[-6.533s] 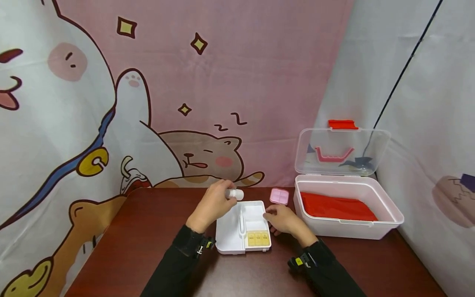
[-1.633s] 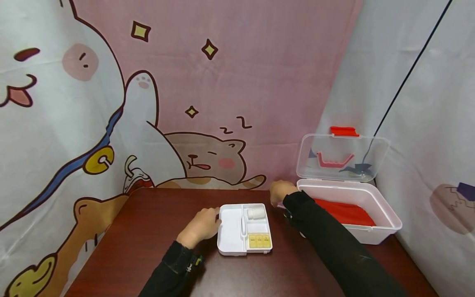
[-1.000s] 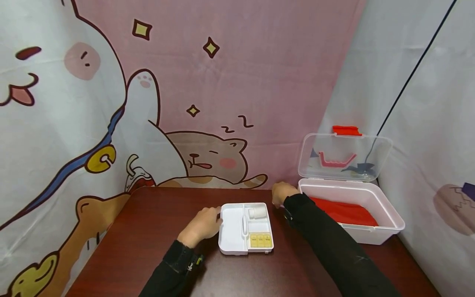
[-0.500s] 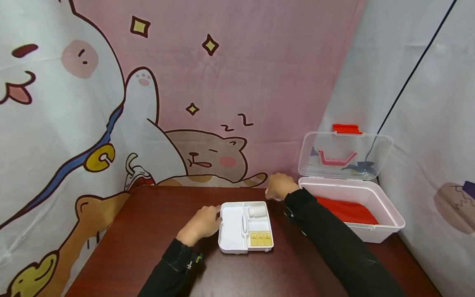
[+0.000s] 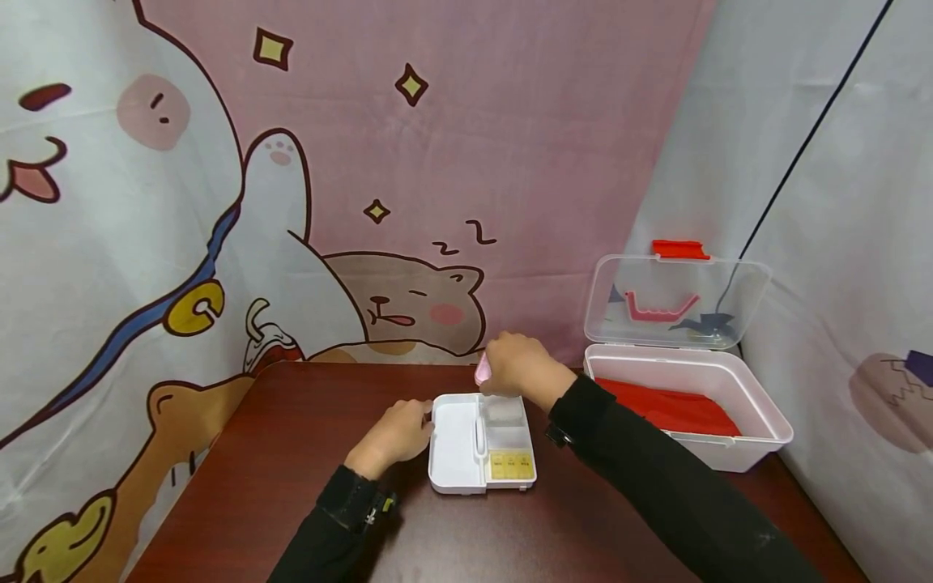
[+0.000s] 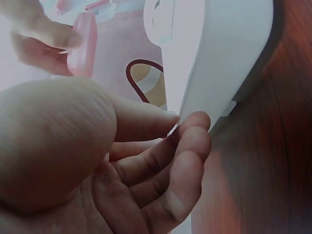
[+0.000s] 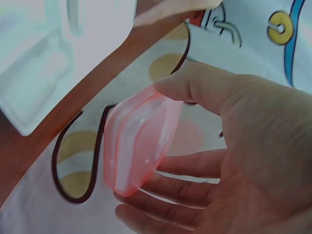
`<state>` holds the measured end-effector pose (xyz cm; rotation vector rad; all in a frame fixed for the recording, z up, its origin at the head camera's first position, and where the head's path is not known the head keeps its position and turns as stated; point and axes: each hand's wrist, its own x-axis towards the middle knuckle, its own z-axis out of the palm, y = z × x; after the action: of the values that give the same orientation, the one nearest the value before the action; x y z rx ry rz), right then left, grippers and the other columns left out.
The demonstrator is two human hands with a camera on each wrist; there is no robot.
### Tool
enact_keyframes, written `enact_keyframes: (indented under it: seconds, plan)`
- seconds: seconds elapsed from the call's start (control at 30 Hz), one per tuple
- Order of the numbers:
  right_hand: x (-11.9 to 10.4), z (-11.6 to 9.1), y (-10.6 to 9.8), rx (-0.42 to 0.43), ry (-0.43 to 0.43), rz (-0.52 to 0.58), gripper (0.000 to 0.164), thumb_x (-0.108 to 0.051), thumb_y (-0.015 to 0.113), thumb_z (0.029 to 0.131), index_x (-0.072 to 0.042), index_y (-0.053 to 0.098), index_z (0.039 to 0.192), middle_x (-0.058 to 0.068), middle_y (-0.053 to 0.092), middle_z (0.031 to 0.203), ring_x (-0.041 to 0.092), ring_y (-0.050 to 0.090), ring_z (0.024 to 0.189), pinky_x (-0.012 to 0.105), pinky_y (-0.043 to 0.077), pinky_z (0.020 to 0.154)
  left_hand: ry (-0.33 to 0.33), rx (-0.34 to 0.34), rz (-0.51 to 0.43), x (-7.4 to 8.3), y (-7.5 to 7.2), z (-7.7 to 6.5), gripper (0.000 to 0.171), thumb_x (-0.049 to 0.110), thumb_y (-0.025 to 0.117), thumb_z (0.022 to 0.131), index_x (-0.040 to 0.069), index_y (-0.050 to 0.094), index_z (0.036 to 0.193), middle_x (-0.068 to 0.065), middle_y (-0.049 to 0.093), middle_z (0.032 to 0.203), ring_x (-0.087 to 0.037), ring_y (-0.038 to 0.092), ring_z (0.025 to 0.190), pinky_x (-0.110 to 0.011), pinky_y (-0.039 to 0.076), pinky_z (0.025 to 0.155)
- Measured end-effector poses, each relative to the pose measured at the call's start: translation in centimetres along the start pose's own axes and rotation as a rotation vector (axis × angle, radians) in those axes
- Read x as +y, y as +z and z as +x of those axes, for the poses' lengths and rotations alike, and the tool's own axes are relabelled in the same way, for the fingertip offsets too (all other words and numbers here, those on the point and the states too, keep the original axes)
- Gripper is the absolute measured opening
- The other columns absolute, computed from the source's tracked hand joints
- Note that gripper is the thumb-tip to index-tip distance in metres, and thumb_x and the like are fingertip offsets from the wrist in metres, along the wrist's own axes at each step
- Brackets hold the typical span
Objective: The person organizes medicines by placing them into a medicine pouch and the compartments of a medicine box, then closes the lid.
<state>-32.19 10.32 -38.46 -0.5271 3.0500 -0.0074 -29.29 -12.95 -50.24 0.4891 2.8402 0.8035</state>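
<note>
A white pill organizer (image 5: 455, 445) lies on the brown table, with yellow lidded compartments (image 5: 512, 465) at its near right. In its far right compartment a small white bottle (image 5: 504, 410) lies on its side, dimmed by shadow. At the organizer's left edge, my left hand (image 5: 394, 437) pinches the rim between thumb and fingers, as the left wrist view shows. My right hand (image 5: 521, 368) holds a small pink pill case (image 7: 141, 141) above the organizer's far edge. Thumb on one side and fingers on the other grip the case, which is tilted on edge and closed.
To the right stands a pale pink storage box (image 5: 700, 449) with red material (image 5: 666, 407) inside. Its clear lid (image 5: 608, 312) is raised at the back. A cartoon-printed curtain (image 5: 554, 162) hangs right behind the table's far edge.
The white bottle went from my left hand into the organizer, and my left hand moved to its left edge. My right hand took up the pink case and brought it left over the organizer.
</note>
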Motion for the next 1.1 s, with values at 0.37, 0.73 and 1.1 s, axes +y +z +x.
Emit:
enact_keyframes:
  seconds: [0.37, 0.73, 1.1]
  plan:
    - [-3.4, -1.1, 0.1, -0.023, -0.092, 0.0, 0.063, -0.051, 0.088, 0.088, -0.007, 0.074, 0.132, 0.013, 0.074, 0.131, 0.035, 0.073, 0.118, 0.055, 0.061, 0.1, -0.002, -0.01, -0.052, -0.3, -0.2, 0.0, 0.046, 0.012, 0.065, 0.108, -0.005, 0.064, 0.151, -0.003, 0.051, 0.081, -0.017, 0.041, 0.06, -0.034, 0.044, 0.063]
    - [-5.8, -1.5, 2.8, -0.059, -0.175, -0.04, 0.063, -0.05, 0.091, 0.086, -0.012, 0.074, 0.134, 0.008, 0.074, 0.13, 0.027, 0.071, 0.116, 0.047, 0.063, 0.097, 0.006, -0.002, -0.072, -0.6, -0.3, -0.1, 0.036, 0.011, 0.066, 0.107, -0.002, 0.073, 0.141, 0.002, 0.043, 0.072, -0.016, 0.045, 0.06, -0.032, 0.045, 0.06]
    - [-6.9, -1.5, 5.9, -0.11, -0.227, -0.052, 0.051, -0.047, 0.093, 0.083, -0.016, 0.078, 0.12, 0.003, 0.073, 0.114, 0.022, 0.069, 0.102, 0.043, 0.061, 0.093, 0.031, 0.02, -0.036, -0.7, -0.4, 0.0, 0.027, 0.012, 0.069, 0.105, 0.003, 0.079, 0.128, 0.001, 0.053, 0.074, -0.018, 0.053, 0.067, -0.034, 0.048, 0.068]
